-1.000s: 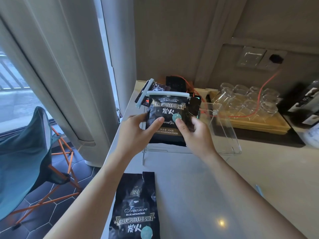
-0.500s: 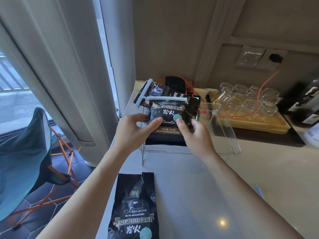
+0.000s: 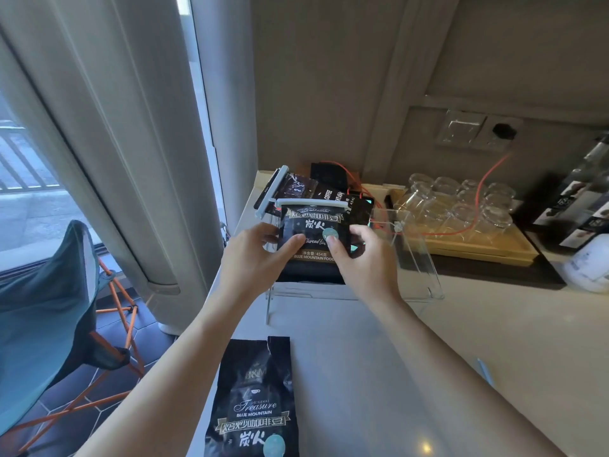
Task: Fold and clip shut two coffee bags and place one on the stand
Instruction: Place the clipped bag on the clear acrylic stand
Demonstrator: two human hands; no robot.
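A black coffee bag (image 3: 311,230) with a pale clip (image 3: 311,202) across its folded top stands on the clear acrylic stand (image 3: 418,258). My left hand (image 3: 253,255) grips its left side, thumb on the front. My right hand (image 3: 359,258) holds its right side, thumb near the round teal sticker. Behind it leans another black bag (image 3: 296,189) with its own pale clip (image 3: 272,192). A third bag (image 3: 257,400), unfolded and open at the top, lies flat on the counter near me.
A wooden tray (image 3: 474,249) of upturned glasses sits right of the stand, with an orange cable (image 3: 484,176) running to a wall socket. A thin pale-blue clip (image 3: 484,371) lies on the counter at right. A curtain and a folding chair (image 3: 46,308) are at left.
Both hands have kept hold of the clipped bag and shifted it slightly on the stand; the view has tilted a little.
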